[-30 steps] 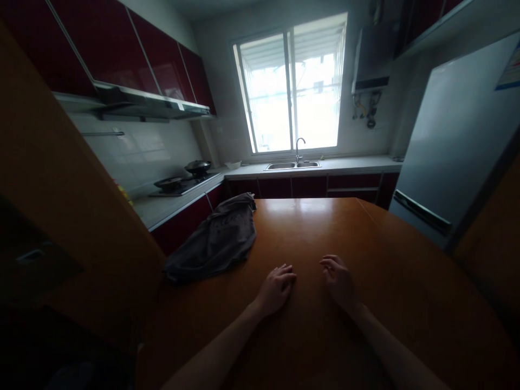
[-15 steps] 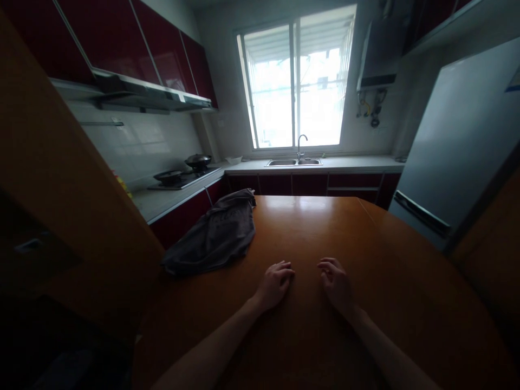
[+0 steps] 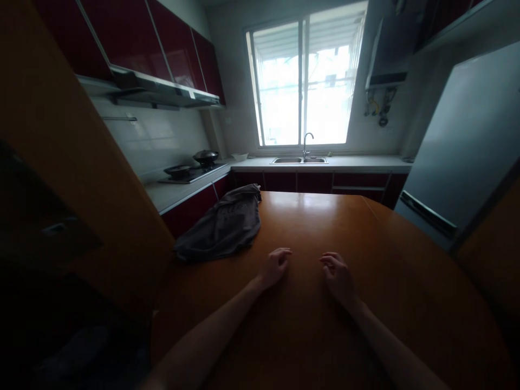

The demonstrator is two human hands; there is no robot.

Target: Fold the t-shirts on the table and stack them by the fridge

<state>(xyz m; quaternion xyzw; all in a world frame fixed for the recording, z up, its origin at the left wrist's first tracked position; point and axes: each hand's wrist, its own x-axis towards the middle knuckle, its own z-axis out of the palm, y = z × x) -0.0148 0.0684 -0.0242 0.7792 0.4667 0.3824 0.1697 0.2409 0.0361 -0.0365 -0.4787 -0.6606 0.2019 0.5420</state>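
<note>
A dark grey cloth garment [image 3: 227,225], rumpled and with faint lettering on it, lies at the left side of the wooden table [image 3: 309,227]. My left hand [image 3: 274,268] is just right of the garment and apart from it, low over or on the tabletop; its fingers are loosely bent and hold nothing. Across a short gap, my right hand [image 3: 338,275] rests at the table with fingers slightly curled and apart, also without anything in it. Whether the left palm touches the wood I cannot tell.
Beyond the table runs a white counter with a sink [image 3: 299,160] under the window. A lidded wok [image 3: 206,157] and a pan [image 3: 177,171] stand on the stove at left. A refrigerator [image 3: 467,141] borders the right side, and a wooden panel [image 3: 117,216] the left.
My left hand has shifted a little forward and left, closer to the garment. The right hand has hardly moved. The whole view has turned slightly left.
</note>
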